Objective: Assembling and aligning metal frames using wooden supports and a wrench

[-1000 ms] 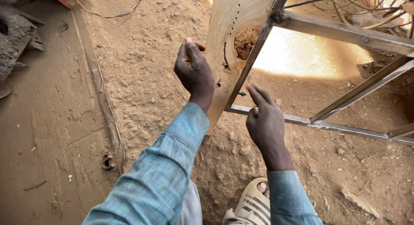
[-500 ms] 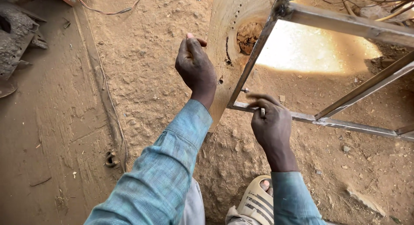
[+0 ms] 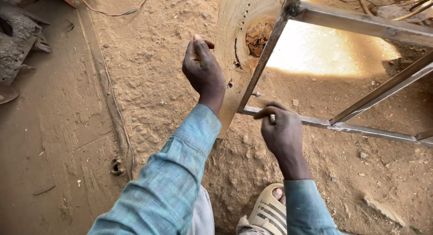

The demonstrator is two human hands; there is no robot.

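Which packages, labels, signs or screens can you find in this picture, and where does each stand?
None in view: only a wooden plank against a metal frame, held by the left hand, with the right hand at the frame's lower bar, over sandy ground.

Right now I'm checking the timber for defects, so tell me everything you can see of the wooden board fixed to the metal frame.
The wooden board is pale, rough-sawn timber standing on edge, tilted, its lower end on the sandy ground. A dark, crumbly knot hole sits by its right edge, with a short crack beside it, a row of tiny holes above and another small hole below. The grey metal frame lies against its right edge. The left hand rests at its left edge.
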